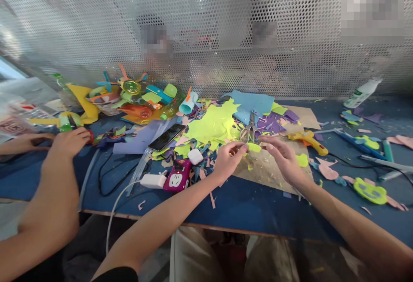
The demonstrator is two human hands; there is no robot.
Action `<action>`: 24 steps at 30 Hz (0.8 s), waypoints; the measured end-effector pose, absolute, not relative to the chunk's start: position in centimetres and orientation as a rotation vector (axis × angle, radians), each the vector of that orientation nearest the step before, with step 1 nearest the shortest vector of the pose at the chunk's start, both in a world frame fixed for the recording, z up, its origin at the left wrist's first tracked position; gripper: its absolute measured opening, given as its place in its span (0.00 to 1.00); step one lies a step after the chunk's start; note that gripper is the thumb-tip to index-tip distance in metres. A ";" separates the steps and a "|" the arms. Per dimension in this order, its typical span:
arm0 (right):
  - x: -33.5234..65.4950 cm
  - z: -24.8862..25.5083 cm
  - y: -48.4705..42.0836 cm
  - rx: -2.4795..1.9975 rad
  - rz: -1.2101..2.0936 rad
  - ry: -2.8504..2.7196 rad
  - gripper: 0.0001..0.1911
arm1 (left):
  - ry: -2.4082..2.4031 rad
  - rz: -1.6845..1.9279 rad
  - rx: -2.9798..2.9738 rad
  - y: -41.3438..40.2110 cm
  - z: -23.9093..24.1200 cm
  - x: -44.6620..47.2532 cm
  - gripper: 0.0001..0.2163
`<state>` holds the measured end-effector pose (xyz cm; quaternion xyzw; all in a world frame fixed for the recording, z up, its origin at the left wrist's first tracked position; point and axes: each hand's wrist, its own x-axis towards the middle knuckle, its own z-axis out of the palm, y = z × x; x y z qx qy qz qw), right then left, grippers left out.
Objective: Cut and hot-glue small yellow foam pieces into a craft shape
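My left hand [229, 158] and my right hand [280, 155] meet over a brown cardboard sheet [267, 170] on the blue table [245, 206]. Both pinch a small neon-yellow foam piece [254, 147] between their fingertips. Just behind it lie metal scissors [250, 130] on a heap of yellow foam sheet [214, 125] and purple scraps. A yellow glue gun [308, 140] rests to the right of my right hand.
Another person's hands [69, 142] rest at the left by coloured foam crafts [129, 94]. A phone [167, 137], a pink power bank [177, 178], a white charger [153, 181] and cables lie left of centre. Foam cut-outs [370, 190], pens and a white bottle [362, 93] are right. A perforated metal screen [206, 32] backs the table.
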<state>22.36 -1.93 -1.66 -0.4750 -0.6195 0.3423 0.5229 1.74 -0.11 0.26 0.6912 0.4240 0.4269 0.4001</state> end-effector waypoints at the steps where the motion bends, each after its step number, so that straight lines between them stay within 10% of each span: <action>1: 22.4 -1.6 -1.9 -1.147 0.819 -1.503 0.15 | 1.076 1.075 1.744 -0.2 0.3 1.8 0.17; 24: 23.1 -1.4 -1.4 -1.331 0.416 -1.669 0.17 | 1.053 1.215 1.676 0.2 -0.5 2.1 0.16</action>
